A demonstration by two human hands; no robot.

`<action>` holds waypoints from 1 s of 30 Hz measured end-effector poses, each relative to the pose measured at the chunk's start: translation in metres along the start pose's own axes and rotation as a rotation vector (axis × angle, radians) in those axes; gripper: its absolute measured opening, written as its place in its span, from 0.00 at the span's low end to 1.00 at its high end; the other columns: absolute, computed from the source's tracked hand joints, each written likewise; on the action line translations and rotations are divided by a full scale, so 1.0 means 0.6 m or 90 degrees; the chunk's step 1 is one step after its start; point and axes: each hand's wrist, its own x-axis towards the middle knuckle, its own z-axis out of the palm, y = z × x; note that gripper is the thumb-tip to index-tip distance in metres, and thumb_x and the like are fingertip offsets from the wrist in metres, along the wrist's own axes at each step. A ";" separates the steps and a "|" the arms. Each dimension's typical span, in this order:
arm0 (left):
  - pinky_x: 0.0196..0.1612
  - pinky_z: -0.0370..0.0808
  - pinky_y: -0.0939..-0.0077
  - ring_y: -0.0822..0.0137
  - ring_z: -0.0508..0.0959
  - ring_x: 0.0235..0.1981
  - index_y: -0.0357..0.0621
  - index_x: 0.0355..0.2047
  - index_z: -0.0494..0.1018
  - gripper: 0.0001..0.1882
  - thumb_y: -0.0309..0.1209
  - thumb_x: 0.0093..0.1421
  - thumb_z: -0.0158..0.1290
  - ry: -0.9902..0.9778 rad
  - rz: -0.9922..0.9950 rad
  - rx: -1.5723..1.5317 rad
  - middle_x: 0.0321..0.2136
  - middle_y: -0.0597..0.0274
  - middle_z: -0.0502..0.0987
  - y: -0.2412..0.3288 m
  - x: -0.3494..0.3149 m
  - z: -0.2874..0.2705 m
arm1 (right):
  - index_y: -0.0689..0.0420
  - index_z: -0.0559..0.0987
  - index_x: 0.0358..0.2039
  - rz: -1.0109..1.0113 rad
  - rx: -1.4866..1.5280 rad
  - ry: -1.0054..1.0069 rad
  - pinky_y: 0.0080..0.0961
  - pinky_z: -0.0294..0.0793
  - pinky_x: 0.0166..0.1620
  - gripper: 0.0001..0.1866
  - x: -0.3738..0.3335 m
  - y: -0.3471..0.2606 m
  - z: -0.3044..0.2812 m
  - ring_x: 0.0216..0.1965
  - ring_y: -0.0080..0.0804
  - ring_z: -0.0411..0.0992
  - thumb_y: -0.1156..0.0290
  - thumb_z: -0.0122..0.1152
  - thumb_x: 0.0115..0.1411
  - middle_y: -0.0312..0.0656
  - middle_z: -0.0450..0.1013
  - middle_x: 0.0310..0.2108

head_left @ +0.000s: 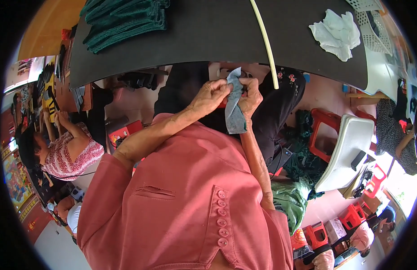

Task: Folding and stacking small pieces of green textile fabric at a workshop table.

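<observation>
A grey-blue strip of cloth (236, 118), slightly twisted, is held up between my two hands just in front of the table's near edge. My left hand (216, 94) pinches it near its upper part, fingers closed. Close beside it, my right hand (250, 98) also has its fingers closed on the strip. The lower end hangs down in front of my right wrist. Some dark green shows along the strip's bottom edge. Exactly what lies between the fingertips is hidden.
A stack of dark green velvety pieces (123, 24) lies on the dark table (208, 38). A pale narrow strip (265, 42) overhangs its edge. Crumpled white material (337, 35) and a white basket (375, 32) are at right. A white chair (345, 150) and red stool (323, 135) stand nearby; other people sit around.
</observation>
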 end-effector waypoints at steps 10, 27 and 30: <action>0.28 0.66 0.77 0.76 0.65 0.24 0.36 0.28 0.69 0.17 0.40 0.63 0.46 -0.009 -0.064 0.089 0.17 0.67 0.67 -0.013 0.013 -0.003 | 0.58 0.72 0.33 -0.043 0.040 0.007 0.17 0.67 0.26 0.16 -0.010 0.017 0.005 0.20 0.23 0.65 0.86 0.59 0.42 0.37 0.66 0.20; 0.22 0.61 0.79 0.77 0.59 0.19 0.33 0.36 0.70 0.13 0.34 0.62 0.47 -0.046 0.142 0.160 0.14 0.64 0.59 -0.007 0.008 -0.011 | 0.61 0.77 0.37 -0.006 -0.006 -0.052 0.25 0.74 0.35 0.18 -0.002 0.002 -0.009 0.30 0.35 0.76 0.83 0.60 0.42 0.45 0.75 0.29; 0.22 0.62 0.78 0.77 0.61 0.20 0.32 0.39 0.70 0.15 0.35 0.63 0.46 -0.082 0.129 0.128 0.15 0.63 0.61 -0.024 0.014 -0.017 | 0.61 0.77 0.37 0.026 0.050 -0.099 0.25 0.73 0.34 0.17 0.001 -0.008 -0.015 0.30 0.34 0.76 0.82 0.59 0.42 0.45 0.75 0.29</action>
